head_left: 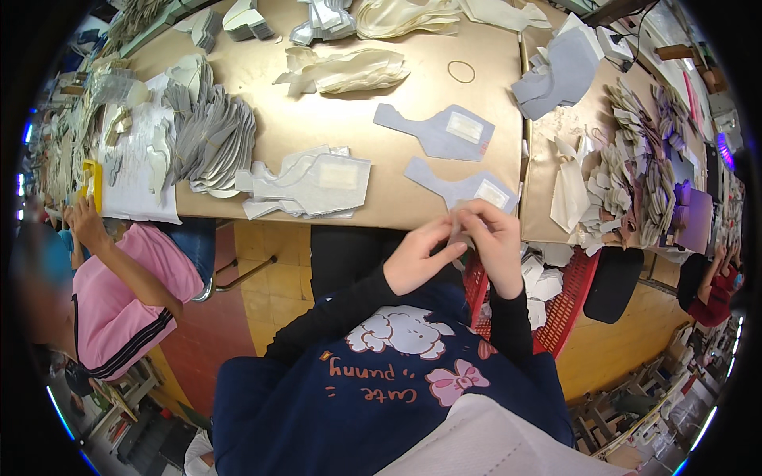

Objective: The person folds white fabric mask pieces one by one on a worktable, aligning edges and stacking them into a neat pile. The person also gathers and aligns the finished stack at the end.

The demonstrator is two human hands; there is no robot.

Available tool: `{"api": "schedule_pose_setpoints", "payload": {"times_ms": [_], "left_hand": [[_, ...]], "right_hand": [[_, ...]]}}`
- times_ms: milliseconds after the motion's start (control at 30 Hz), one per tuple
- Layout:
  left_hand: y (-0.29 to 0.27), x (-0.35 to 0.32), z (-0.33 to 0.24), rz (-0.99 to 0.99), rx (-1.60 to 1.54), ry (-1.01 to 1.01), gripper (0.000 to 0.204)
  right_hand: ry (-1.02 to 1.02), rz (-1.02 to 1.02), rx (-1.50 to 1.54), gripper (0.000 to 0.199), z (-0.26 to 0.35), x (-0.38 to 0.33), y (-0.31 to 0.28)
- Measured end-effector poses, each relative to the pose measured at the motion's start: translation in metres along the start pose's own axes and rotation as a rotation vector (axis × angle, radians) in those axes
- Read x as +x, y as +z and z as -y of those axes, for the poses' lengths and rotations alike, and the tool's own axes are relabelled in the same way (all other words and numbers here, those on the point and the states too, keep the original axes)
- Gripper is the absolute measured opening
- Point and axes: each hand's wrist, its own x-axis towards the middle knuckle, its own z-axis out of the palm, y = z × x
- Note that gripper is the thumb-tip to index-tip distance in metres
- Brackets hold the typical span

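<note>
The tabletop (309,119) spans the upper view, its far edge cut off at the top and its sides bent toward the dark rim. Below it, a co-worker's pink shirt (131,293) shows at left, and a pale cloth (492,444) covers the lower part of the person's own dark blue top (309,404). Right of the lap stands a red basket (575,297) of white pieces, partly hidden behind the right forearm.

A bundle of grey pieces (218,135) fills the left of the tabletop; a jumble of pale and grey pieces (627,182) crowds the right, too tangled to separate. A stack of light grey pieces (305,182) lies just left of the hands, with a cream bundle (345,71) farther back. Two flat blue-grey pieces, an upper one (429,131) and a lower one (444,186), each bear a pale rectangle; the right hand (500,242) overlaps the lower one's near edge.

The left hand (421,252) meets the right at the near table edge. Both hands' fingers are closed in a pinch on a small translucent piece (456,228), mostly covered, so its shape is unclear. A thin loop (475,73) lies beyond the upper blue-grey piece.
</note>
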Motion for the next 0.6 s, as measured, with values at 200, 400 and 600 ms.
{"api": "schedule_pose_setpoints", "payload": {"times_ms": [200,400,600], "left_hand": [[-0.031,0.010,0.011,-0.509,0.803,0.405,0.044],[-0.030,0.016,0.029,-0.589,1.012,0.426,0.046],[-0.034,0.018,0.042,-0.624,0.987,0.515,0.040]], "right_hand": [[0.071,-0.016,0.167,0.014,0.017,-0.007,-0.027],[0.119,0.069,0.054,0.010,0.034,0.019,-0.022],[0.203,0.195,-0.159,0.015,0.019,0.075,0.000]]}}
